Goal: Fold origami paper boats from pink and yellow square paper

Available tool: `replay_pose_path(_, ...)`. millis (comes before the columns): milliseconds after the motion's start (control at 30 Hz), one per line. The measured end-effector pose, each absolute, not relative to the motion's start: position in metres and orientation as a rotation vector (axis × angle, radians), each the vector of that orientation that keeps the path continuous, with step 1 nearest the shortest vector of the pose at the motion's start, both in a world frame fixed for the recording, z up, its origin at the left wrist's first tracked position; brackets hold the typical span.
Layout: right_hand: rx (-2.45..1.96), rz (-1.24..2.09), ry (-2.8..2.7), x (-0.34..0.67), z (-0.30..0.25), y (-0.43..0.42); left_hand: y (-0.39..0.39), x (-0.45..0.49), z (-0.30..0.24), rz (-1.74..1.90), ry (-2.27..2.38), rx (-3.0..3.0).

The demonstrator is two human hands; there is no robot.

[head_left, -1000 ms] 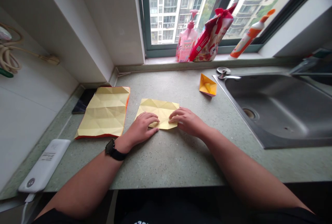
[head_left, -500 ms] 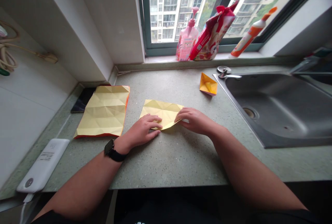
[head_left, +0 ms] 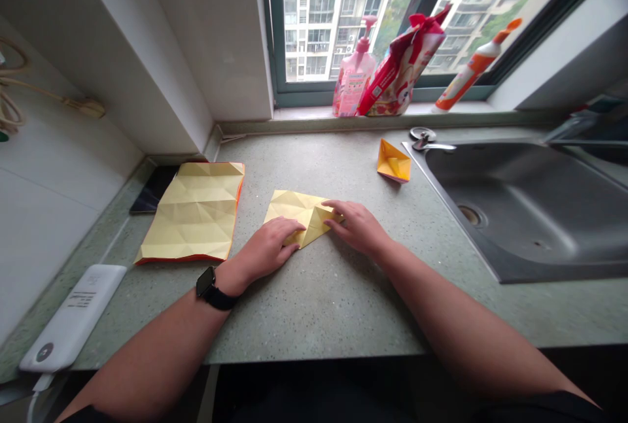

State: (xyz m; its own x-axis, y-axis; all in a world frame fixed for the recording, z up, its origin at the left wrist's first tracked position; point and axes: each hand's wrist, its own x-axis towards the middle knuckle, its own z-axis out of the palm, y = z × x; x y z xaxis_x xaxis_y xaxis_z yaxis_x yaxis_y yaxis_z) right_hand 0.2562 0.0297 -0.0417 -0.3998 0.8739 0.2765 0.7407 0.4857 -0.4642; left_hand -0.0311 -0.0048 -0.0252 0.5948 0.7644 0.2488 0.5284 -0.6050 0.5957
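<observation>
A pale yellow sheet of origami paper, marked with triangular creases, lies on the counter between my hands. My left hand rests over its lower left part, fingers stretched and thumb apart, pressing it down. At the right end, my right hand pinches the paper between thumb and fingers, and a raised fold stands there. Part of that end is hidden under the fingers. Further back on the right sits a small folded orange paper piece, open at the top.
Larger creased yellow sheets with red edges lie left, partly over a dark phone. A white power bank with a cable is nearer. A steel sink borders the right. Pump bottle, red bag and orange bottle line the sill.
My right hand has moved left, bringing the paper's right side up into a fold. My left hand has stayed almost in place on the sheet.
</observation>
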Motion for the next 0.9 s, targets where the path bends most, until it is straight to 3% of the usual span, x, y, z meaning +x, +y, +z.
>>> replay_pose_path(700, -1.296, 0.189, -2.105, 0.247, -0.043, 0.041, -0.006, -0.018, -0.027, 0.586, 1.065, 2.574)
replay_pose_path(900, -1.212, 0.171, -2.334, 0.247, -0.03, 0.018, -0.008, -0.017, -0.028, 0.622, 1.089, 2.544)
